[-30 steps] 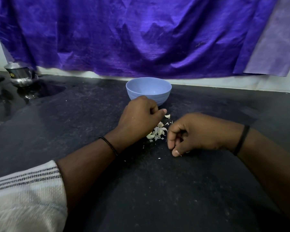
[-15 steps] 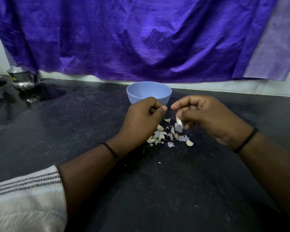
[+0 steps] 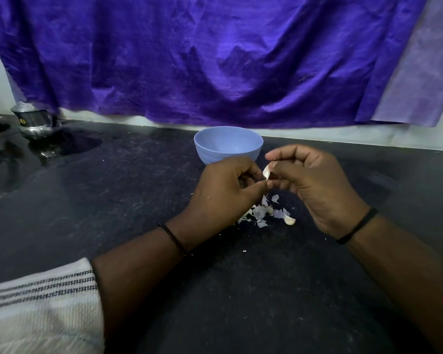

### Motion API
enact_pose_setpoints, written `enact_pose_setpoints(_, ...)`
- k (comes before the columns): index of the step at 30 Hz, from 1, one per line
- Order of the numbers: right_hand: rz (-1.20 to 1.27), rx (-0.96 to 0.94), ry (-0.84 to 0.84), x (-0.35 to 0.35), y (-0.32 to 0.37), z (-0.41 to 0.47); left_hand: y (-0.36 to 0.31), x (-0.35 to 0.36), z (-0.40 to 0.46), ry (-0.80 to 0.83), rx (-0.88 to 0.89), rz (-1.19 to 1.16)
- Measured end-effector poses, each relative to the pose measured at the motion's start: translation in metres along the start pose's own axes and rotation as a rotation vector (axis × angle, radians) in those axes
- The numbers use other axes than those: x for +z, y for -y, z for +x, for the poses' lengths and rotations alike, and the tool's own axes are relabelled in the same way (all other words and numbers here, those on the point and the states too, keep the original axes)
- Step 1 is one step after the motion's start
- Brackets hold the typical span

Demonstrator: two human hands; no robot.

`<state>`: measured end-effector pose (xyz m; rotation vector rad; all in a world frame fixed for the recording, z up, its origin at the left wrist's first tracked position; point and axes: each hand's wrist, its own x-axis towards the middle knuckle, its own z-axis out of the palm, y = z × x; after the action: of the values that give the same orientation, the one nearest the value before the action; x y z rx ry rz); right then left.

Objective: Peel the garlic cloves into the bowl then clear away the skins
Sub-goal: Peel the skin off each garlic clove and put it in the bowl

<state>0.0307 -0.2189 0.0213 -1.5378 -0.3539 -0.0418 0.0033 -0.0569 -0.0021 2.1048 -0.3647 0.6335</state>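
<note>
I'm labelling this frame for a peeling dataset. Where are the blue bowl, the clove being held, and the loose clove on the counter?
blue bowl (image 3: 228,152): head view, inner wall.
held clove (image 3: 266,171): head view, pale side showing between the hands.
loose clove (image 3: 289,220): head view, middle of its body.

Sheen and grain
Cloth (image 3: 202,60) is gleaming silkily; counter (image 3: 138,187) is looking speckled stone; bowl (image 3: 228,145) is showing matt plastic; pot (image 3: 32,121) is shining metal.

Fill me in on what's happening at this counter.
A person is peeling garlic. The right hand pinches a garlic clove while the left hand works at it with its fingertips. Loose skins and another clove lie on the dark counter beneath. The blue bowl stands just behind the hands.
</note>
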Motion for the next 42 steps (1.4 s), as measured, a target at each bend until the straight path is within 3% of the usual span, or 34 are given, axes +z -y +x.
enact_pose_setpoints(11, -0.031, -0.034, -0.011, 0.001, -0.002, 0.001, 0.005, -0.001, 0.002, -0.223, 0.225, 0.144)
enact_pose_setpoints(19, -0.063, 0.025, 0.033, -0.001, -0.007, 0.004, 0.005, -0.001, 0.003, -0.167, 0.076, 0.049)
enact_pose_setpoints(24, -0.223, -0.047, 0.035, -0.001, -0.006, 0.004, 0.006, -0.005, 0.006, -0.18, 0.079, 0.058)
enact_pose_setpoints(30, -0.364, -0.135, 0.036, -0.002, -0.006, 0.003, 0.005, -0.009, 0.007, -0.067, 0.074, 0.123)
enact_pose_setpoints(42, -0.45, -0.198, -0.026, 0.004, -0.01, 0.004, 0.01, -0.003, 0.009, -0.012, -0.218, -0.17)
